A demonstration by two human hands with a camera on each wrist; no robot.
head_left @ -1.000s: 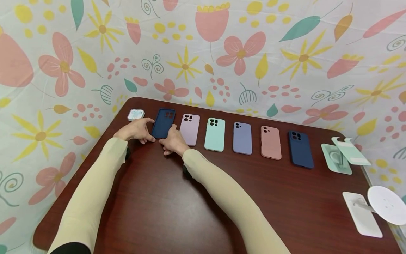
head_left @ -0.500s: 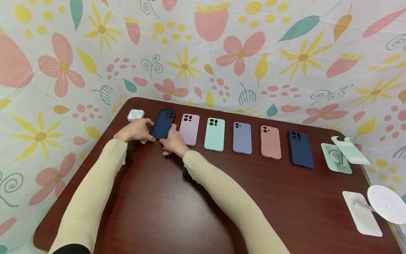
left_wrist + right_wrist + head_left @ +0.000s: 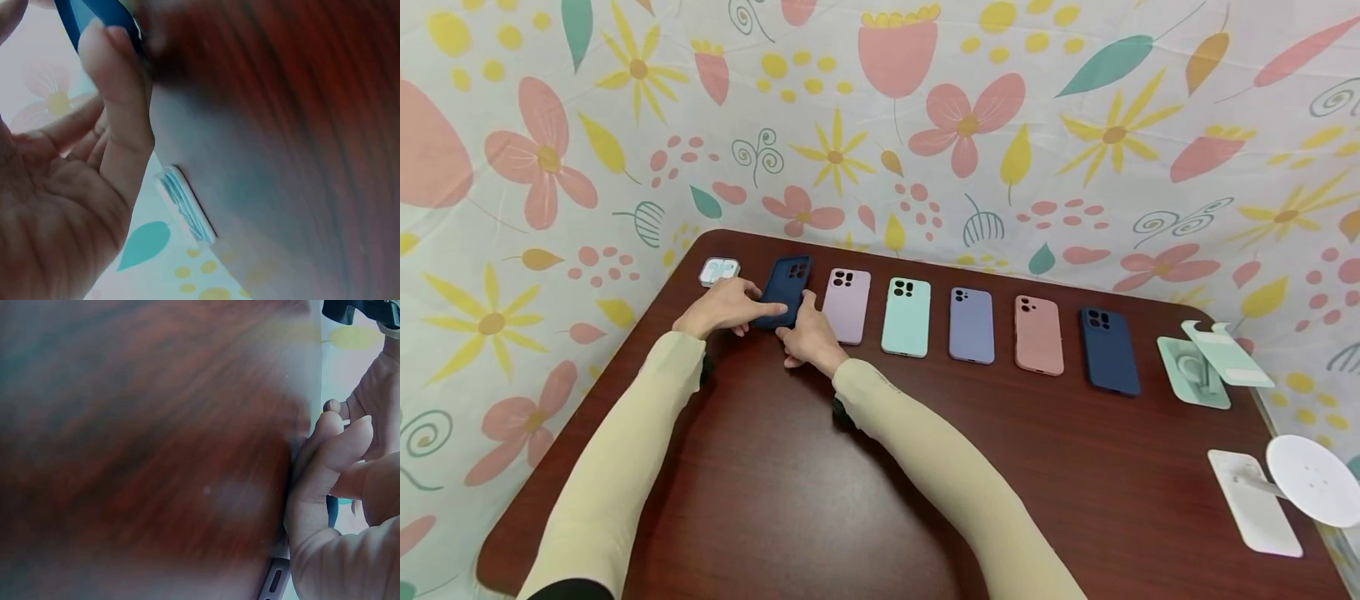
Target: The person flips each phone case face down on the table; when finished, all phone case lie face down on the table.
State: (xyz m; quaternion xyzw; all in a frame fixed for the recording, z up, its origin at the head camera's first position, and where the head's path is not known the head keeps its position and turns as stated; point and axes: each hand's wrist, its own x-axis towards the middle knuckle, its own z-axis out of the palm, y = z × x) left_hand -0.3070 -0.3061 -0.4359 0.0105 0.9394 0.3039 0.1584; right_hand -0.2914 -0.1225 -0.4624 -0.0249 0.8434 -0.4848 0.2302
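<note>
A dark blue phone case (image 3: 787, 282) lies hollow side up at the left end of a row in the head view. My left hand (image 3: 728, 305) pinches its lower left part, thumb across the inside. In the left wrist view that thumb presses on the blue case (image 3: 103, 11), fingers behind. My right hand (image 3: 812, 335) holds the lower right corner, index finger along the side. The right wrist view shows my right hand (image 3: 334, 512) with bent fingers, a sliver of blue case (image 3: 332, 510) behind them, and my left hand (image 3: 380, 394) beyond.
Lilac (image 3: 847, 310), mint (image 3: 906, 321), periwinkle (image 3: 972, 329), pink (image 3: 1039, 337) and navy (image 3: 1109, 354) phone cases lie rightward along the table (image 3: 820, 467). A small white box (image 3: 719, 271) sits at the far left. Mint (image 3: 1195, 375) and white (image 3: 1255, 504) stands are at right.
My left thumb has moved from the table at the case's lower corner up onto the inside of the case. The right hand stays almost still; the other cases have not moved.
</note>
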